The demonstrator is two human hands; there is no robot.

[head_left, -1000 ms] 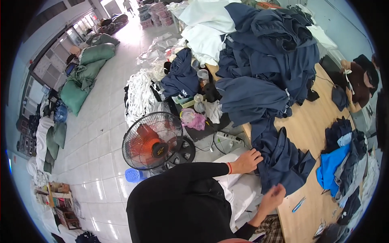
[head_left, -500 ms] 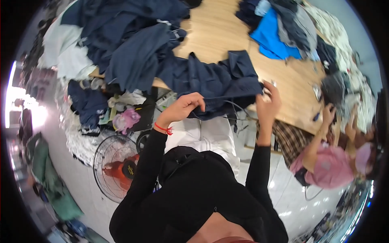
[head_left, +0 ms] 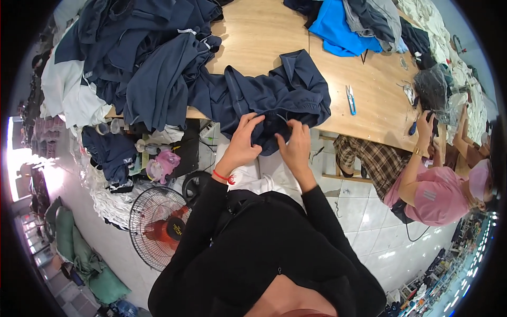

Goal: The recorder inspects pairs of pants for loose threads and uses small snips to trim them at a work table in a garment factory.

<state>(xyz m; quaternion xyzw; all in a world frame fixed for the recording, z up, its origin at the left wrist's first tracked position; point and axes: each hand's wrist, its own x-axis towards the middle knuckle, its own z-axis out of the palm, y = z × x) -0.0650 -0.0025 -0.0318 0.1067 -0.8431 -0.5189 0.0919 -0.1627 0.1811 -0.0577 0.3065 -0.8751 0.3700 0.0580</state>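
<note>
Your left hand point(head_left: 255, 134) and right hand point(head_left: 285, 133) pinch the navy garment point(head_left: 296, 100), apparently arranging its edge, which next calls for an even grip.

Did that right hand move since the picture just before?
Yes. Measured against the wooden table, the right hand moved left and back past its near edge, closer to the left hand.

Pale wooden table point(head_left: 248, 37) under navy garments point(head_left: 179, 74), bright-blue cloth point(head_left: 338, 33) and blue-handled snips point(head_left: 351, 101).

Bright, white glare point(head_left: 51, 178) far left, curved edges
</note>
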